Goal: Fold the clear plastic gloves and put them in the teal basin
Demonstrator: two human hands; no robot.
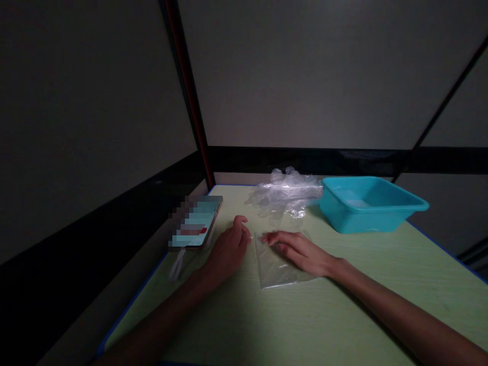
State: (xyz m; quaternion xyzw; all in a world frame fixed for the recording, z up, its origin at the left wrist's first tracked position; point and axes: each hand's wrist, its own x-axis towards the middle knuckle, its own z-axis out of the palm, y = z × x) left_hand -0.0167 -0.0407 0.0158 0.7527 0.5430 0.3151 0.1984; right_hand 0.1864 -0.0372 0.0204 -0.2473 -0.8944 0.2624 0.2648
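Note:
A thin clear plastic bag (272, 272) lies flat on the table in front of me. My right hand (301, 250) rests palm down over its upper part, fingers stretched toward the bag's left edge and slightly apart. Just left of that edge is my left hand (229, 248), fingers loosely bent and apart, with nothing visible in them. Its fingertips come close to the bag's upper left corner; whether they touch it I cannot tell. Beyond both hands lies a crumpled pile of clear plastic gloves (287, 189).
A turquoise plastic basin (366, 218) stands at the back right of the pale green table (229, 325). At the left edge, a phone (198, 223) with a lit, partly blurred screen leans on a support, a white strap (176, 265) beside it. Walls rise behind and left.

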